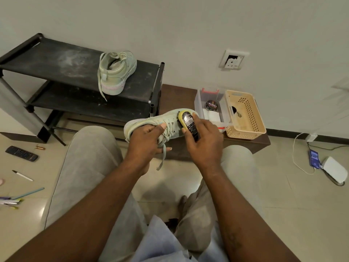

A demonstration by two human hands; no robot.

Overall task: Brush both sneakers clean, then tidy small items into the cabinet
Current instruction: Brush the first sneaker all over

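My left hand [146, 142] grips a pale green sneaker [149, 122] from the side, holding it above my knees with a lace hanging down. My right hand [204, 140] holds a brush [188, 121] with a yellow bristle pad and a black labelled back, pressed against the sneaker's toe end. The second pale green sneaker [116, 72] stands upright on the top shelf of a black shoe rack [62, 63], heel toward me.
A low brown bench [177, 95] carries a clear box [209, 110] with a polish tin [211, 105] and a beige basket [245, 114]. On the floor at left lie a remote [21, 153], a marker [22, 175] and several pens [11, 201]. A phone [314, 158] and charger lie at right.
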